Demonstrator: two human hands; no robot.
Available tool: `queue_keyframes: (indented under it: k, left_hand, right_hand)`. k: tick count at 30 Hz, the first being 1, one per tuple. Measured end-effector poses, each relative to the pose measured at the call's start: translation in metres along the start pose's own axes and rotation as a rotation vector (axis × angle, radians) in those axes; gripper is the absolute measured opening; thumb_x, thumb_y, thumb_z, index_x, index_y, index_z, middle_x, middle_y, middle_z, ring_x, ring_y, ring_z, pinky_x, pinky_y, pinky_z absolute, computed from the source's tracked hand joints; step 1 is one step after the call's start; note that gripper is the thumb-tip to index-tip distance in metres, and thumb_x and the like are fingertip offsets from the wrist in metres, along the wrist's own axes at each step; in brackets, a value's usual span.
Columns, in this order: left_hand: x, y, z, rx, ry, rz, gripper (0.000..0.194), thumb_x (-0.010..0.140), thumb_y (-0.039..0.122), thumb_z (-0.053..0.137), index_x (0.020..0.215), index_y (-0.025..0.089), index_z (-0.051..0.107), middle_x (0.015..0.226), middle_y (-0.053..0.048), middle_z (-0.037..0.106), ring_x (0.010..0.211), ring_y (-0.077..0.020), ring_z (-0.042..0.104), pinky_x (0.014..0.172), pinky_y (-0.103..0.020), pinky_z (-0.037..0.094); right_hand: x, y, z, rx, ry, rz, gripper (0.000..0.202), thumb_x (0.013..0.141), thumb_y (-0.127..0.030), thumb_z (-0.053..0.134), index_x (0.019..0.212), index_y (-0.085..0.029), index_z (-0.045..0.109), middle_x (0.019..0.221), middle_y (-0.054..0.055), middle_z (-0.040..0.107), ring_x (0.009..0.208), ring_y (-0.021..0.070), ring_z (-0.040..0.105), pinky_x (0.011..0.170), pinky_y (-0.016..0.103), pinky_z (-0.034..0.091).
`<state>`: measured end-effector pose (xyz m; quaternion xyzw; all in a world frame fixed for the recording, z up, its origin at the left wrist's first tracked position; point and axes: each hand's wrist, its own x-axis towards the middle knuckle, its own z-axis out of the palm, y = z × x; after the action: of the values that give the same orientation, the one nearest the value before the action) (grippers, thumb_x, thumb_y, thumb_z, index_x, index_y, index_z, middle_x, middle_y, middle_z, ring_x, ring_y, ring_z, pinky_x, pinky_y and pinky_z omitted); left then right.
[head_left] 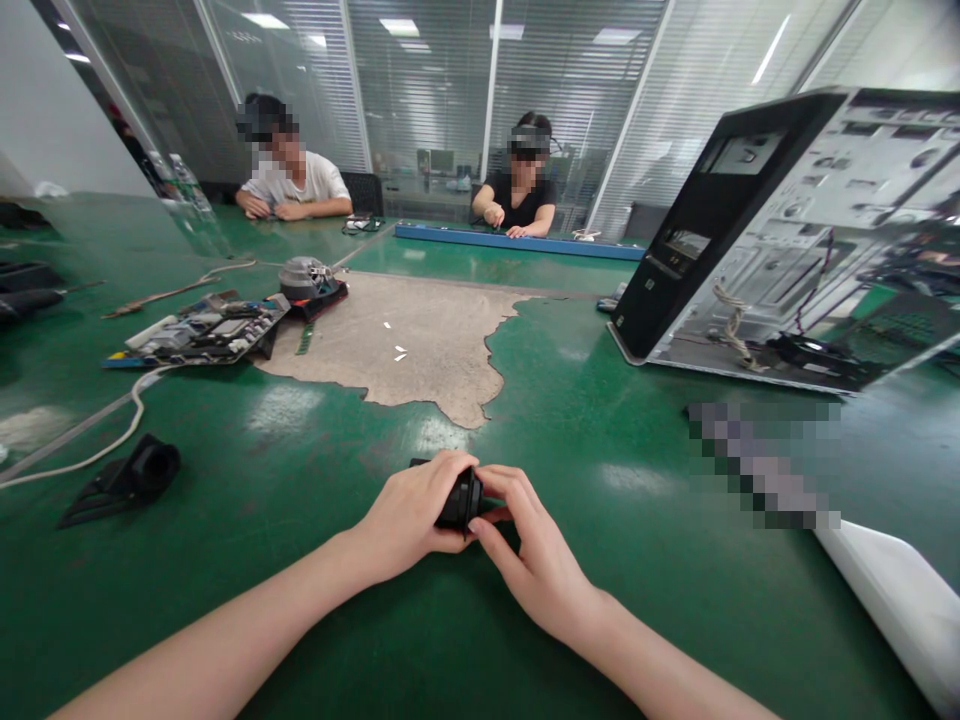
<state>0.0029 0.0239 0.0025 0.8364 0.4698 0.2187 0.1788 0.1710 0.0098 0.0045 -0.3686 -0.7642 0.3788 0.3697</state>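
A small black plastic part (460, 503) is between my two hands at the near middle of the table; its exact kind I cannot make out. My left hand (409, 503) wraps over its left side, thumb below and fingers on top. From the right, my right hand (529, 555) pinches its flat rim with the thumb and curled fingers. Much of the part is hidden by the hands. Farther left lies another black plastic piece (142, 472) with a round opening at one end, touched by neither hand.
A circuit board (217, 330) and a cooling fan (309, 280) lie at left, near a white cable (139, 395). An open computer case (675, 240) stands at right. Beyond a blue bar (517, 238), two people (300, 185) sit across the green table (300, 610).
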Motion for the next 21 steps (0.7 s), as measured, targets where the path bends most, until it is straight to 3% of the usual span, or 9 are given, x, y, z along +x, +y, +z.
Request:
queue_keyframes:
  k: [9, 16, 21]
  left_hand:
    - [-0.0016, -0.0003, 0.0002, 0.022, 0.007, 0.009, 0.056, 0.062, 0.024, 0.059, 0.110, 0.025, 0.031, 0.109, -0.003, 0.048, 0.090, -0.0199, 0.052, 0.074, -0.031, 0.042]
    - [-0.0007, 0.0006, 0.0003, 0.023, 0.016, 0.004, 0.056, 0.062, 0.026, 0.060, 0.111, 0.024, 0.032, 0.107, -0.003, 0.049, 0.090, -0.0198, 0.053, 0.074, -0.031, 0.042]
    - [-0.0018, 0.0006, -0.0016, 0.040, -0.002, -0.002, 0.058, 0.061, 0.023, 0.061, 0.111, 0.023, 0.031, 0.108, -0.003, 0.048, 0.089, -0.0201, 0.053, 0.074, -0.031, 0.042]
  right_hand:
    - [-0.0015, 0.0034, 0.0008, -0.009, 0.015, -0.045, 0.021, 0.078, -0.015, 0.045, 0.098, -0.022, 0.047, 0.110, 0.006, 0.041, 0.098, 0.0152, 0.049, 0.077, 0.029, 0.051]
    - [0.0005, 0.0031, 0.0013, 0.033, 0.000, 0.027, 0.039, 0.079, -0.014, 0.044, 0.116, -0.024, 0.036, 0.110, 0.006, 0.043, 0.099, 0.0159, 0.048, 0.078, 0.031, 0.051]
    - [-0.0009, 0.0011, 0.0010, 0.032, -0.011, 0.009, 0.032, 0.076, -0.012, 0.047, 0.106, -0.023, 0.044, 0.112, 0.006, 0.040, 0.101, 0.0155, 0.047, 0.078, 0.028, 0.051]
